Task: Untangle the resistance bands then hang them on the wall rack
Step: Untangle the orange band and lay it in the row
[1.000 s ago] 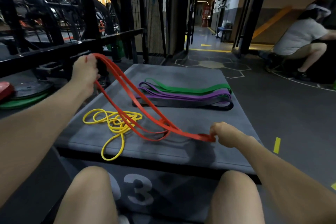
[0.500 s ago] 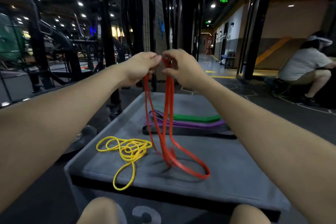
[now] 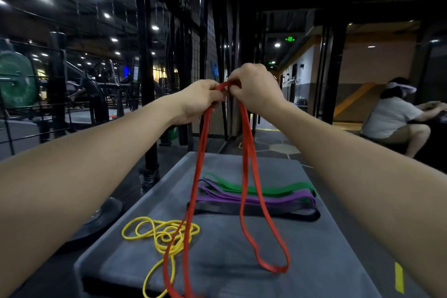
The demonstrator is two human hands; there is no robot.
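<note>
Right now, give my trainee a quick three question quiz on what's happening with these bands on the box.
1. True or false: both hands grip the red band.
2. Which band lies tangled on the grey box? A) green B) yellow C) purple
3. Fill in: the black band lies flat under the ______ band.

Key: 1 true, left hand and right hand. 2 B, yellow band. 3 purple band.

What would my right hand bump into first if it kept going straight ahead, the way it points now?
Probably the dark wire-mesh partition with its black posts right behind your right hand. Nothing shows between them, though how far back the mesh stands is hard to judge. That hand is pinching the red band.
</note>
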